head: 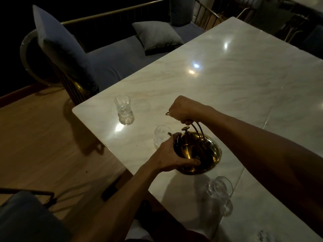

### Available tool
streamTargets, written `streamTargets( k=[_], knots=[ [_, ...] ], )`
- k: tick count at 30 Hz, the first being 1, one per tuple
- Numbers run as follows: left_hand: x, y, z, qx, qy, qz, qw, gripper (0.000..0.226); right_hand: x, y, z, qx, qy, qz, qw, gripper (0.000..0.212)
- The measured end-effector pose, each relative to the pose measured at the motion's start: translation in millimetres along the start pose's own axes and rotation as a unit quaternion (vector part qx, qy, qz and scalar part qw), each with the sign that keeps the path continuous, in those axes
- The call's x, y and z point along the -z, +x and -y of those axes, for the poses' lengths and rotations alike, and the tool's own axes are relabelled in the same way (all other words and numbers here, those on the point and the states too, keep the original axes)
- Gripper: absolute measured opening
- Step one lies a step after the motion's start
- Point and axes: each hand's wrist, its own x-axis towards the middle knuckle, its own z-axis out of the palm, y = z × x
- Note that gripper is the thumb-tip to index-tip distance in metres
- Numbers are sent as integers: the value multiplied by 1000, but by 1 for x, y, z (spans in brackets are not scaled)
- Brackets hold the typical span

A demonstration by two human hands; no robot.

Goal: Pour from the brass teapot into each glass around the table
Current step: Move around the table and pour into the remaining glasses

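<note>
The brass teapot [197, 152] hangs tilted over the marble table [227, 81], its spout leaning toward a clear glass [161, 136] just to its left. My right hand [183, 109] is closed around the teapot's top handle. My left hand [167, 157] cups the pot's lower side. A second glass [123, 109] stands upright farther left near the table corner. A third glass [221, 189] stands below the pot, close to me. No stream of liquid can be made out in the dim light.
A grey cushioned bench [122, 55] with pillows runs along the table's far left side. A chair seat [26, 215] sits at the lower left over a wooden floor. More chairs stand at the far right.
</note>
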Motion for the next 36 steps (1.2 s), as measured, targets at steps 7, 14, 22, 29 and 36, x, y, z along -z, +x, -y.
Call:
streamTargets(
  k=[7,14,22,29,36],
  knots=[
    [3,1,-1,-6,0,-2,1000,111,3,-4,2,5,6,-7,1000,28],
    [5,1,-1,-6,-4,-2,1000,107,4,-6,4,5,5,-12,1000,26],
    [5,-2,-1,-11,-4,1,1000,104,3,-8,3,3,7,-9,1000,27],
    [3,-6,-4,-12,-12,9,1000,106,2,-11,3,2,3,-5,1000,27],
    [3,-8,-7,-11,-14,11,1000,107,3,-12,3,-3,-3,-9,1000,26]
  ],
)
